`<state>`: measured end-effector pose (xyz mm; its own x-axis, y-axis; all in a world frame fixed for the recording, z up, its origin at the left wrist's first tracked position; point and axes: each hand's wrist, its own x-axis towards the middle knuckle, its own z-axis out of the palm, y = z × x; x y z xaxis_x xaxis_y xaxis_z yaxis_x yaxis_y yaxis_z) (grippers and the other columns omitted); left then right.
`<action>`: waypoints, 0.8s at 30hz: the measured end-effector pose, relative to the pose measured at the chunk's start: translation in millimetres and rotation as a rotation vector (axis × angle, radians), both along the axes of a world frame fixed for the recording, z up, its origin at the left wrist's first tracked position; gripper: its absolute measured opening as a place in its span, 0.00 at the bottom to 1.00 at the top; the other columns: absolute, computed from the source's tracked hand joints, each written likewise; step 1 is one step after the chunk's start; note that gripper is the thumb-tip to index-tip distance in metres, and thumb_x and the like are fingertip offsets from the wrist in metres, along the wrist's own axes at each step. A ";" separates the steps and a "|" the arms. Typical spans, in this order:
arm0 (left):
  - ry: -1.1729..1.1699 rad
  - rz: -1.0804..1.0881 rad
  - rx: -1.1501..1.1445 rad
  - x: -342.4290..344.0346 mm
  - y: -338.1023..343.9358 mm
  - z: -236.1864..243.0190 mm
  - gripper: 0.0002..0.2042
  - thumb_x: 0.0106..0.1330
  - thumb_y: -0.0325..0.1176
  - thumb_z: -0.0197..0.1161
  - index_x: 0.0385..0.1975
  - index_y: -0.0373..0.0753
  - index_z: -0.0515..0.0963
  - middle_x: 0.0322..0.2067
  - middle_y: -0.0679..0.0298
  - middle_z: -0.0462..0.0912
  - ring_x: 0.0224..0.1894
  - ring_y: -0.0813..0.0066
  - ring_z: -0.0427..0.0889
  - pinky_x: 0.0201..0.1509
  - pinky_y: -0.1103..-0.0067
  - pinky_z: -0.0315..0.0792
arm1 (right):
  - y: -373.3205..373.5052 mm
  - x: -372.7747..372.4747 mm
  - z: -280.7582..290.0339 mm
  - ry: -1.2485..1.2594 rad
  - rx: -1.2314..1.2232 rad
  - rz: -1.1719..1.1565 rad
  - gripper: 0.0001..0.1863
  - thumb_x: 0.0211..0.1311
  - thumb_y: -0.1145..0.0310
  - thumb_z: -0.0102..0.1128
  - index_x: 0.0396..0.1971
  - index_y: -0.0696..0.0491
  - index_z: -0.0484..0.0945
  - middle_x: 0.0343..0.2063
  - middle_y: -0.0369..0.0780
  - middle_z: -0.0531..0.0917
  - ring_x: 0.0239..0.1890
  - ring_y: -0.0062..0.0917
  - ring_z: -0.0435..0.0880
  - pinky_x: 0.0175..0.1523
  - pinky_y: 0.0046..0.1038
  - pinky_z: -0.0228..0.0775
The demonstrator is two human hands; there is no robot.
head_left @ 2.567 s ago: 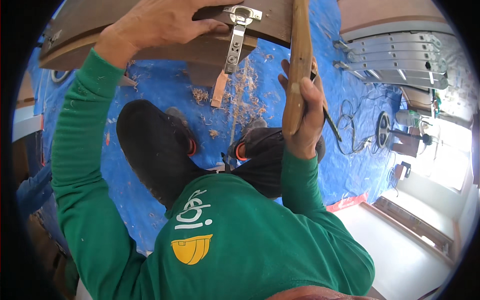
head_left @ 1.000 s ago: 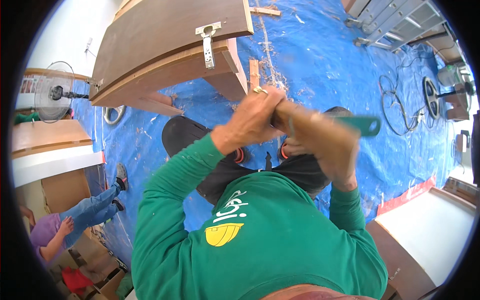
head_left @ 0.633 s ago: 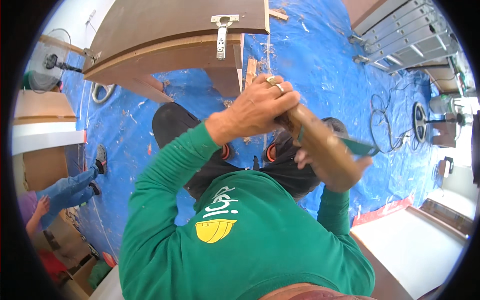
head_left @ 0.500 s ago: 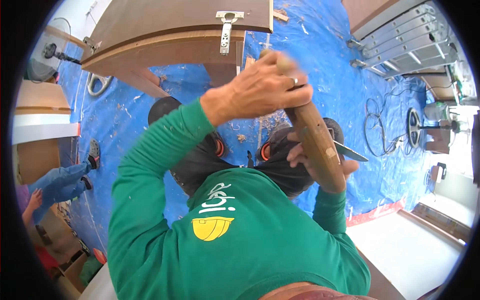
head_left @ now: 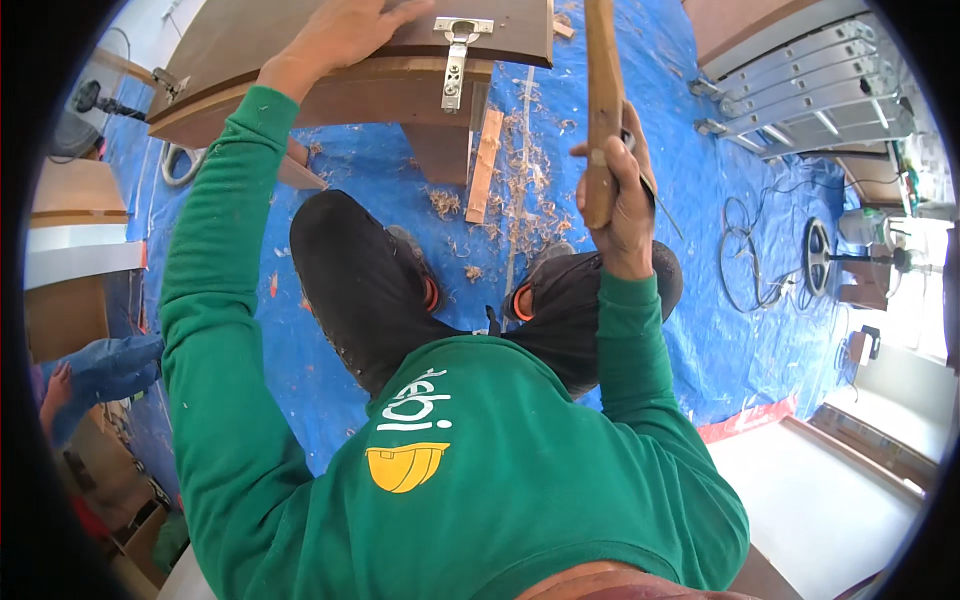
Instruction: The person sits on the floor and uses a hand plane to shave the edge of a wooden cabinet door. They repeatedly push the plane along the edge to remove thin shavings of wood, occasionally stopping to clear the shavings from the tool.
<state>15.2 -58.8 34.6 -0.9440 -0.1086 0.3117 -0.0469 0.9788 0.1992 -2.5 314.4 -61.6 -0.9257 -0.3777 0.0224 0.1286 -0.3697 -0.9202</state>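
My left hand (head_left: 340, 30) rests on the dark brown cabinet panel (head_left: 230, 60) at the top, fingers apart, just left of a silver cupboard hinge (head_left: 455, 70). My right hand (head_left: 625, 200) grips a long wooden hand plane (head_left: 605, 80), held upright beside the panel; a thin dark blade sticks out behind it, partly hidden by the fingers. Between the panel and my knees lie a pale wood strip (head_left: 485, 165) and curly shavings (head_left: 445, 205) on the blue tarp (head_left: 760, 380).
Folded aluminium ladder (head_left: 790, 90) at upper right; cords (head_left: 740, 270) and a round stand base (head_left: 817, 255) below it. A co-worker's jeans-clad leg (head_left: 115, 370) is at far left, among cardboard and panels. A white board (head_left: 800, 490) lies at lower right.
My left hand has left the plane and moved up onto the panel. My right hand has raised the plane from slanted to upright, farther forward.
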 end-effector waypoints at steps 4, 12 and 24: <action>-0.077 0.092 -0.124 -14.7 5.7 -21.0 0.34 0.86 0.56 0.46 0.80 0.37 0.65 0.80 0.41 0.65 0.83 0.39 0.60 0.88 0.55 0.51 | -27.9 -19.5 11.4 -0.099 -0.061 0.120 0.47 0.74 0.60 0.69 0.83 0.61 0.55 0.51 0.54 0.87 0.36 0.30 0.91 0.42 0.30 0.87; -0.156 0.146 -0.273 -17.7 6.7 -23.2 0.34 0.86 0.58 0.42 0.81 0.39 0.65 0.82 0.45 0.63 0.84 0.43 0.59 0.88 0.53 0.50 | -51.9 -6.3 14.1 -0.011 0.028 -0.027 0.39 0.74 0.54 0.67 0.77 0.61 0.67 0.66 0.47 0.79 0.67 0.38 0.82 0.65 0.36 0.79; -0.191 0.190 -0.096 -8.5 25.5 0.2 0.36 0.86 0.60 0.41 0.83 0.39 0.63 0.84 0.49 0.59 0.86 0.46 0.55 0.90 0.58 0.46 | -77.7 -57.1 2.2 -0.088 -0.021 -0.143 0.25 0.69 0.52 0.74 0.57 0.54 0.83 0.46 0.37 0.88 0.46 0.24 0.91 0.47 0.24 0.85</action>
